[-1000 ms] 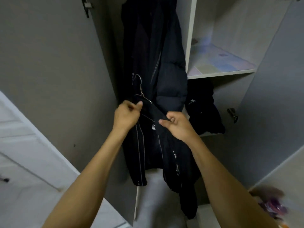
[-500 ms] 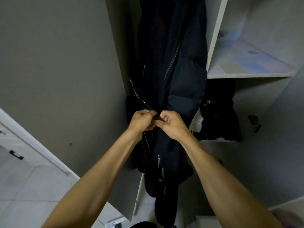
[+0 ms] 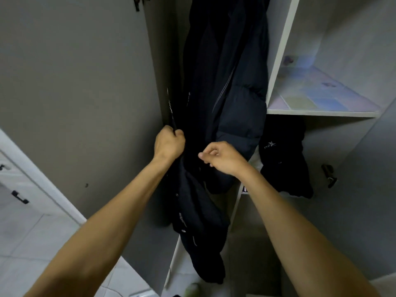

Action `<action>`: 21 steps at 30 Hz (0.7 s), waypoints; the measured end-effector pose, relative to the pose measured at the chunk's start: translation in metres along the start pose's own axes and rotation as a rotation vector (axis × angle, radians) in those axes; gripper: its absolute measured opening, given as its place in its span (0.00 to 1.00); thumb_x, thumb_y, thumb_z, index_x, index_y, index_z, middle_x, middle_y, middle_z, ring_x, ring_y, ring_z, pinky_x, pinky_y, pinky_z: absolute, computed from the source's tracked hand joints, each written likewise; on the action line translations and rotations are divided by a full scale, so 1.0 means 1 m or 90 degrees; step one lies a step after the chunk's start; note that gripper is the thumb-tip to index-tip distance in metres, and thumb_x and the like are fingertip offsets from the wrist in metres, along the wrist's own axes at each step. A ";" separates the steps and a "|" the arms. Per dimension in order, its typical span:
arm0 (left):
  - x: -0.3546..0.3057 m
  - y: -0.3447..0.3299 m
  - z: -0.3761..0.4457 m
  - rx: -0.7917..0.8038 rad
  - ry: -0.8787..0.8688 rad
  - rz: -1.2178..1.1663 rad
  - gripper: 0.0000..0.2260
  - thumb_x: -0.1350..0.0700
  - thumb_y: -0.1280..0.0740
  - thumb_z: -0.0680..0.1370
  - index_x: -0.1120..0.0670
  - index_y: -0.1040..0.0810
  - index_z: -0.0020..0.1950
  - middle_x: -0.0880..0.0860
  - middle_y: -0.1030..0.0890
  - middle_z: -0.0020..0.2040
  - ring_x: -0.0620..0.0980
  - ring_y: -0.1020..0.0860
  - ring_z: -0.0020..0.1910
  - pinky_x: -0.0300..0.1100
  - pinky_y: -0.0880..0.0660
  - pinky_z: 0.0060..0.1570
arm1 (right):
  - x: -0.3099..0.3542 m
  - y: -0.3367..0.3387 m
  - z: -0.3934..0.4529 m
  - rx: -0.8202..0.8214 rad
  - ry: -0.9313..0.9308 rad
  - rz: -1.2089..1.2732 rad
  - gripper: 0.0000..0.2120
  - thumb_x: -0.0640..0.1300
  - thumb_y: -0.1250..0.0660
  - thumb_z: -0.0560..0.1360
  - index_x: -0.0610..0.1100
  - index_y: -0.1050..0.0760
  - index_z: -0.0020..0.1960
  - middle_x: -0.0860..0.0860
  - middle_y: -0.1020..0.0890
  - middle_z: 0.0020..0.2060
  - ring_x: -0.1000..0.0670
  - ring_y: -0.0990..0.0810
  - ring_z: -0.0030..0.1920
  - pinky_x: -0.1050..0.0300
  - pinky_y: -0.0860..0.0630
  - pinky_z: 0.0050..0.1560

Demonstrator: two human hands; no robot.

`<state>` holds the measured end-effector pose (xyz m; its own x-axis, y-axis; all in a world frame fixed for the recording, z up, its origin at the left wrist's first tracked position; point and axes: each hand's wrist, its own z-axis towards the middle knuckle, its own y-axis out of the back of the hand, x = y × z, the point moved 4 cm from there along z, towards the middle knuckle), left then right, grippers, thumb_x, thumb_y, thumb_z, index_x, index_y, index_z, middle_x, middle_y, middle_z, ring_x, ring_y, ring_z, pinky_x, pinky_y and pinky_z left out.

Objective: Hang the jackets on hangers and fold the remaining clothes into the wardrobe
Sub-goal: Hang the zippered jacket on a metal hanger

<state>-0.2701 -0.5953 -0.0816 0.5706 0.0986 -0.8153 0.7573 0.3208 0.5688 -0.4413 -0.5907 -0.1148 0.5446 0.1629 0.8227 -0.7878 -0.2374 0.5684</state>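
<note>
Left hand [image 3: 169, 142] clamped the hanger [image 3: 171, 112]; right hand [image 3: 222, 157] curled, grip unclear. Jacket [image 3: 197, 221] looked soft, floppy; best held at collar.

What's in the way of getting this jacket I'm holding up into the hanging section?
The dark puffer coat already hangs there, filling most of the opening right above and behind the jacket your left hand grips. The rail itself is out of view, so free space there can't be judged.

Black jackets [image 3: 222, 86], grey wardrobe door [image 3: 81, 82], pastel-checked shelf liner [image 3: 317, 95]
</note>
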 end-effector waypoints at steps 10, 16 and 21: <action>-0.100 0.069 0.041 -0.044 -0.117 0.167 0.13 0.54 0.42 0.82 0.63 0.25 0.49 0.59 0.25 0.46 0.54 0.28 0.43 0.43 0.35 0.40 | 0.050 0.050 0.035 -0.072 0.072 -0.207 0.09 0.40 0.39 0.79 0.48 0.23 0.42 0.51 0.19 0.41 0.48 0.19 0.44 0.51 0.19 0.44; -0.132 0.073 0.087 -0.009 -0.070 0.163 0.19 0.52 0.43 0.84 0.66 0.28 0.65 0.63 0.24 0.62 0.57 0.25 0.52 0.42 0.32 0.45 | 0.103 0.091 0.079 -0.139 0.201 -0.431 0.09 0.44 0.36 0.79 0.43 0.23 0.57 0.46 0.23 0.54 0.45 0.24 0.54 0.48 0.23 0.51; -0.128 0.062 0.125 0.005 -0.004 0.075 0.26 0.47 0.44 0.84 0.64 0.37 0.75 0.62 0.32 0.73 0.60 0.30 0.69 0.42 0.31 0.61 | 0.140 0.121 0.125 -0.170 0.269 -0.660 0.20 0.48 0.36 0.78 0.44 0.30 0.68 0.44 0.30 0.66 0.43 0.36 0.67 0.48 0.33 0.64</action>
<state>-0.2566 -0.7053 0.0720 0.6579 0.1294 -0.7419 0.6871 0.3001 0.6617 -0.4250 -0.7162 0.0690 0.8660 0.4814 -0.1351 -0.0802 0.4006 0.9127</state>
